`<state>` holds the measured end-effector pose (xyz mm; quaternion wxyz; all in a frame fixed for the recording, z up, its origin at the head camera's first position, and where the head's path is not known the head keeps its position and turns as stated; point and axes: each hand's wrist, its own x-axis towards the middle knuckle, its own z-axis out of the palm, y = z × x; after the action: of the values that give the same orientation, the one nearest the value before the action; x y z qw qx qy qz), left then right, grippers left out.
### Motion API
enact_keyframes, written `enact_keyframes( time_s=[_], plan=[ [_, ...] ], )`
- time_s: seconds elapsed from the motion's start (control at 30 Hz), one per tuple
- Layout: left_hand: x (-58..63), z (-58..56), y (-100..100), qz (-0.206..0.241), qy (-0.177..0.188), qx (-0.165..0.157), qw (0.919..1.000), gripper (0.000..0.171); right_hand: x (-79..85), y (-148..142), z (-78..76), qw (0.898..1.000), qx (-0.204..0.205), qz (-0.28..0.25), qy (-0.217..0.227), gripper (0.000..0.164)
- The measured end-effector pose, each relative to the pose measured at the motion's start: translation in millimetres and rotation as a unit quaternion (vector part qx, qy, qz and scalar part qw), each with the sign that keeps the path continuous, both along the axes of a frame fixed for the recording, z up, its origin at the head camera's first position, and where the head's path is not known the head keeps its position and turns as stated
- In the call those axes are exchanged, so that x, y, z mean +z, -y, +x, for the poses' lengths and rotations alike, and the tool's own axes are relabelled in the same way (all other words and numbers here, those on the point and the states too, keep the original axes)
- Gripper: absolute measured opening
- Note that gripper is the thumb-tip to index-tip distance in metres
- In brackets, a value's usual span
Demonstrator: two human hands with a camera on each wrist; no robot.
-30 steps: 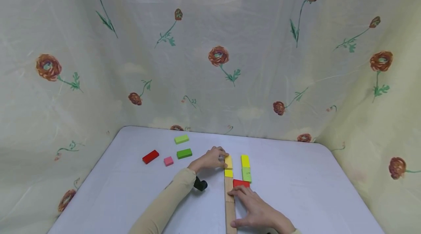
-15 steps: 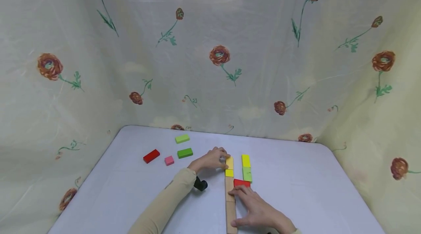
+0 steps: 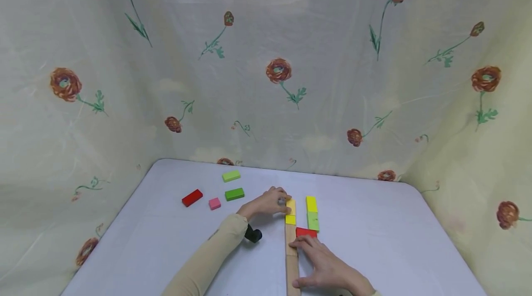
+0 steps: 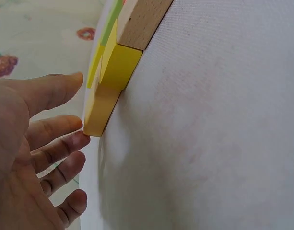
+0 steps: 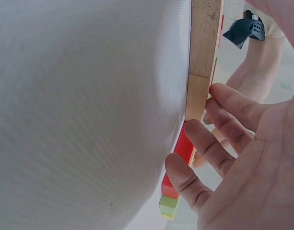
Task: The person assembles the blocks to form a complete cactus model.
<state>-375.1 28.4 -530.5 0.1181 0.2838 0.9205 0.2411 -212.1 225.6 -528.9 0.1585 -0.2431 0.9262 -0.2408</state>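
In the head view my left hand (image 3: pixel 268 202) touches a pale yellow block (image 3: pixel 292 207) at the far end of a row. The left wrist view shows its index and middle fingertips at that block's end, fingers slightly bent and spread. Nearer in the row come a small yellow block (image 3: pixel 290 220) and two long plain wooden blocks (image 3: pixel 292 236). My right hand (image 3: pixel 326 266) lies over these wooden blocks, index fingertip and thumb on them, fingers extended. A red block (image 3: pixel 306 232) sits against the row's right side, partly behind the right hand.
Right of the row, a yellow block (image 3: pixel 311 203) and a light green block (image 3: pixel 313 221) lie end to end. Left stand a red block (image 3: pixel 192 197), pink cube (image 3: pixel 214 203), green block (image 3: pixel 234 194) and lime block (image 3: pixel 231 176). A black wrist camera (image 3: pixel 253 233) sits at the left wrist.
The whole head view has shifted very slightly. Both hands and the blocks keep their places relative to one another.
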Motion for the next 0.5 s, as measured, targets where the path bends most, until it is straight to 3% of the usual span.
enact_keyframes(
  time_s=[0.33, 0.5],
  plan=[
    [2.4, 3.5, 20.9, 0.067, 0.037, 0.027, 0.9967, 0.041, -0.5, -0.8, 1.0, 1.0, 0.004, 0.003, -0.008, 0.083],
    [8.5, 1.9, 43.0, 0.102, 0.028, 0.018, 0.9942, 0.039, -0.1, -1.0, 0.9, 1.0, 0.012, 0.001, -0.022, 0.083]
  ],
)
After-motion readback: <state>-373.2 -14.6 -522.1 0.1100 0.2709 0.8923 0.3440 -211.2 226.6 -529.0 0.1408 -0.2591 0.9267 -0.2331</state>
